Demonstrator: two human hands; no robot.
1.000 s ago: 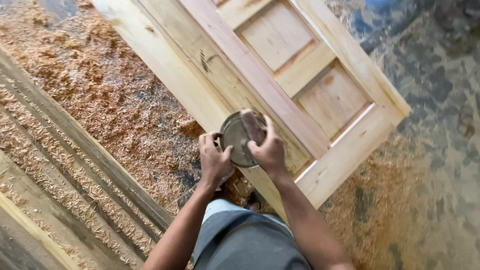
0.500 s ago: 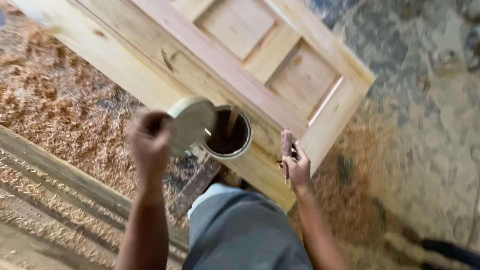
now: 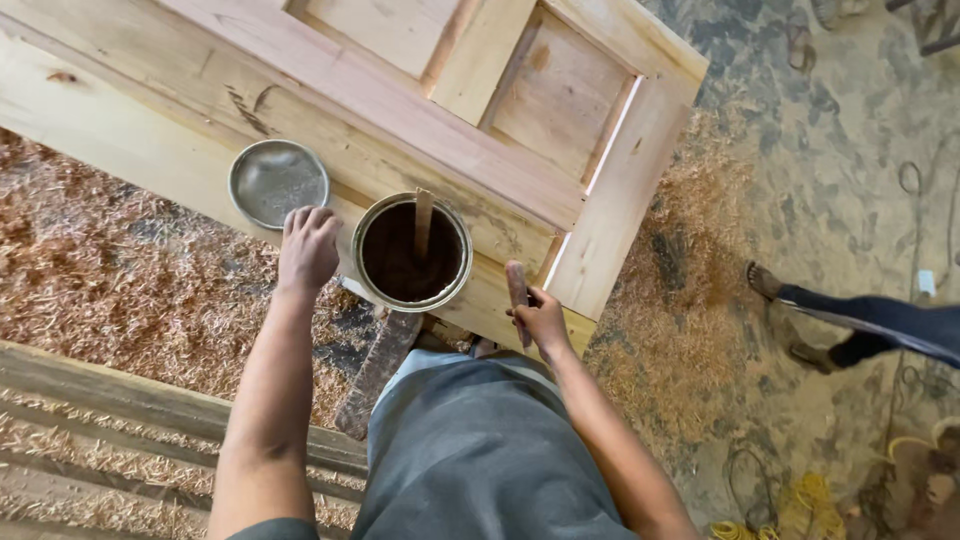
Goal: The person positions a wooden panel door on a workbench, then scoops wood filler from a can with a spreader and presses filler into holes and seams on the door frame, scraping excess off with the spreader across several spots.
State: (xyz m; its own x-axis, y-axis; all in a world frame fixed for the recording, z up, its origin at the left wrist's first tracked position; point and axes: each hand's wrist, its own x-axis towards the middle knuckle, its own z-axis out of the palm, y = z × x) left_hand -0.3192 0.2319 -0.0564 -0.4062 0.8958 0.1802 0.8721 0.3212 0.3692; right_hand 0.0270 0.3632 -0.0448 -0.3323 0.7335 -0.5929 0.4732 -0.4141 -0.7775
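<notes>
So the round metal lid (image 3: pixel 278 181) lies flat on the pale wooden door (image 3: pixel 620 190), just left of the open can (image 3: pixel 412 252). Left hand (image 3: pixel 307 247) hovers loosely curled at the lid's lower edge. The can's full of dark brown liquid, with a stick (image 3: pixel 423 222) standing in it. Right of the can, right hand (image 3: pixel 541 318) grips a reddish-brown tool handle (image 3: pixel 517 290).

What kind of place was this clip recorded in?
Most likely a carpentry or joinery workshop. An unfinished panelled wooden door lies flat, wood shavings cover the ground, and an open tin of dark liquid with a stick in it stands on the door between the person's hands.
</notes>
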